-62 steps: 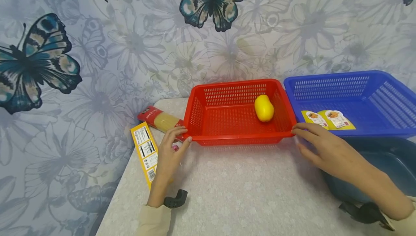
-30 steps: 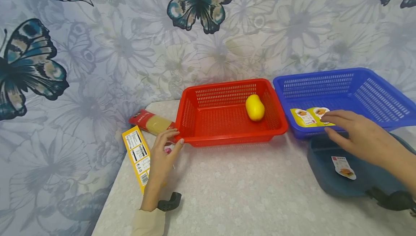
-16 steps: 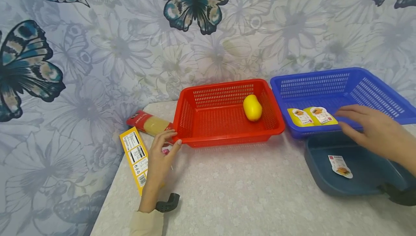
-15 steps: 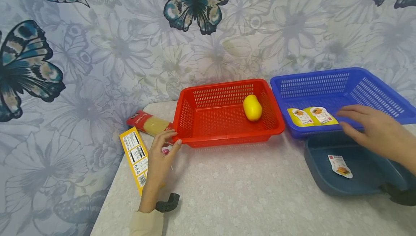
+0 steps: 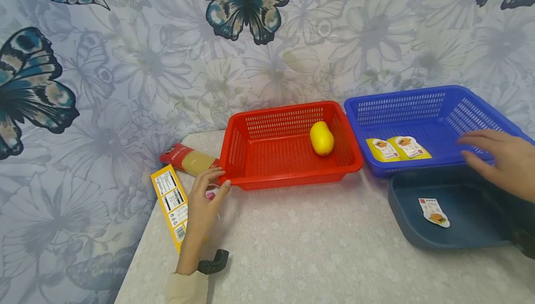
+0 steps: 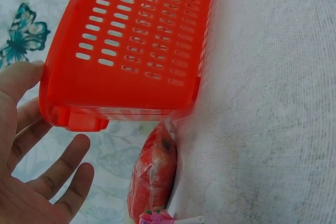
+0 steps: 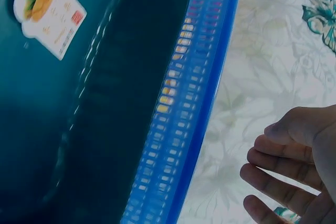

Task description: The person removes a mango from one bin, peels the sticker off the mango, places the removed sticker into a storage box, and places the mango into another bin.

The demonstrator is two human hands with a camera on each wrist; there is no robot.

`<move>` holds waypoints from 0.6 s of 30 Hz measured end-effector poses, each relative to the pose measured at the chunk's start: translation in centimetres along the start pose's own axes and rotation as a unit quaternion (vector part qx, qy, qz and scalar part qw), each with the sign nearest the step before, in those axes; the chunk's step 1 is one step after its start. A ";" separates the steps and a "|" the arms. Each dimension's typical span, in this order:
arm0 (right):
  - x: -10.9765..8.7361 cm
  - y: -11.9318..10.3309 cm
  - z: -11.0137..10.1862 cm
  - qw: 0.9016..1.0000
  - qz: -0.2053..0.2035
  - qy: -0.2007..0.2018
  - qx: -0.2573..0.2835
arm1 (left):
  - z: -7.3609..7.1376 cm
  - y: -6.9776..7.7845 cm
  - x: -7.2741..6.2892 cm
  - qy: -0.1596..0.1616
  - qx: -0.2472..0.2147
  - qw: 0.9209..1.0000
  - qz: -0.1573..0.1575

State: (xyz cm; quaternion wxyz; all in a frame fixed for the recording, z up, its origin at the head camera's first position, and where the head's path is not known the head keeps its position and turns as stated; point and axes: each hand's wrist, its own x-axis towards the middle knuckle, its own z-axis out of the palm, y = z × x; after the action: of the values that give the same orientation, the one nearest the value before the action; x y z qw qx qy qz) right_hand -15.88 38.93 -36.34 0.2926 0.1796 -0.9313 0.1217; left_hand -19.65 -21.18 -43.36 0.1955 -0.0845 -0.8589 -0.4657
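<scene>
My left hand [image 5: 203,201] holds the front left corner of the red basket [image 5: 292,182] at its rim. In the left wrist view its thumb lies on one side of that rim and two fingers pass behind it, while the other fingers are spread. A smooth yellow fruit [image 5: 322,138] lies inside the basket, towards the right. My right hand [image 5: 505,162] hovers with relaxed fingers over the front right of the blue basket [image 5: 434,127], holding nothing. Two yellow packs [image 5: 399,149] with white labels rest in that basket's front left corner.
In front of the blue basket stands a dark teal basin [image 5: 468,229] holding a white label-like piece [image 5: 434,212]. Left of the red basket lie a red bag [image 5: 192,159] with pale contents, a yellow box [image 5: 169,201] and a pink-wrapped lollipop [image 6: 156,217]. A butterfly-patterned wall is behind.
My right hand has left the red basket's front right corner and moved right across the blue basket. The white piece in the basin has come into sight. My left hand keeps its place.
</scene>
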 end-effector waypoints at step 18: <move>-2.0 5.0 1.0 0.996 0.029 0.085 0.027 | 0.2 -0.4 0.0 0.001 0.001 1.000 0.009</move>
State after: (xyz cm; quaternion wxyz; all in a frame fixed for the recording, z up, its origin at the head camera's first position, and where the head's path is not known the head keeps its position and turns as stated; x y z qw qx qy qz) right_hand -16.85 43.70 -38.93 0.3623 0.1488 -0.9042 0.1701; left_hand -19.81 -21.22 -43.81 0.2009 -0.0914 -0.8582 -0.4633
